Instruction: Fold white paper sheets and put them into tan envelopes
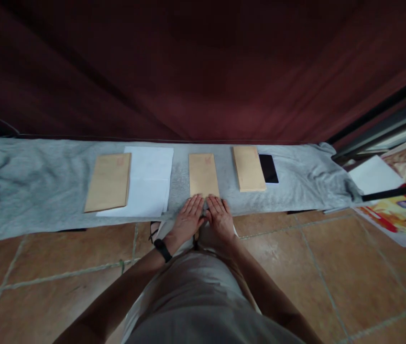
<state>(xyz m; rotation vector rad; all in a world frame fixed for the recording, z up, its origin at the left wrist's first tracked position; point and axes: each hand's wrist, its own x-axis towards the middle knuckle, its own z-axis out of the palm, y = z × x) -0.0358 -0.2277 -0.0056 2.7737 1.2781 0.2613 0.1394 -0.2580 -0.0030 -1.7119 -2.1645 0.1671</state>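
Observation:
A brown paper envelope (203,174) lies flat on the grey cloth in front of me, with a small reddish print near its top right. My left hand (189,216) rests on its near left part, fingers stretched out flat. Beside it, my right hand (220,217) lies flat on the near right part, fingers extended. The thumbs almost meet. Both hands cover the near end of the envelope. A stack of brown envelopes (249,168) sits to the right, and another brown stack (108,182) is at the left, partly over white paper sheets (149,181).
Grey cloth (55,191) covers the long narrow surface. A dark-screened phone (268,168) lies beside the right stack. Dark red fabric (203,71) hangs behind. At the far right are a white sheet (375,177) and a colourful box (400,220) near the tiled floor (278,267).

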